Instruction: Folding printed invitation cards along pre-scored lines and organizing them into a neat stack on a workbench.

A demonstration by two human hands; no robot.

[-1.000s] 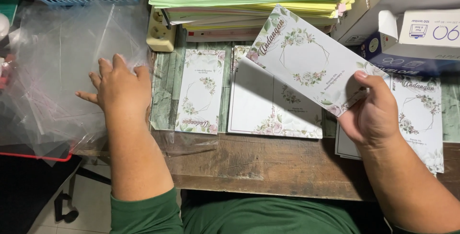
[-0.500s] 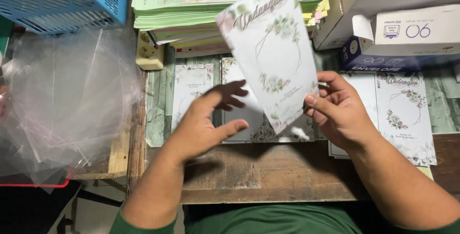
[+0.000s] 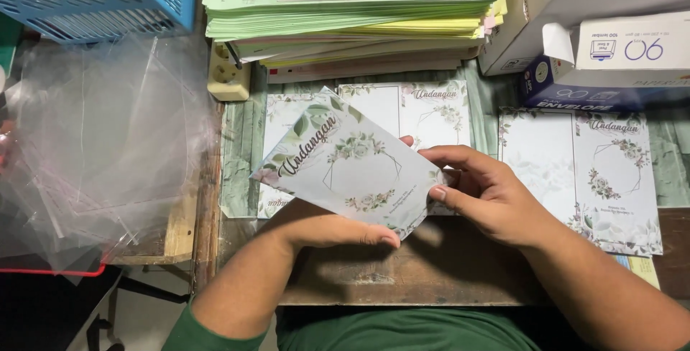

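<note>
Head view: a floral card is being held tilted above the wooden surface, between both hands. The card is being shown as pale grey-white, printed with green leaves, pale roses, a thin geometric frame and a dark script word along its upper left edge. It is being supported from beneath by the left hand, whose grip is closed on the lower edge with the thumb tip at the card's bottom corner. Its right end is being pinched by the right hand, grip clenched on the card. Similar cards are being displayed flat behind, beside clear plastic sleeves, a paper stack and an envelope box.
</note>
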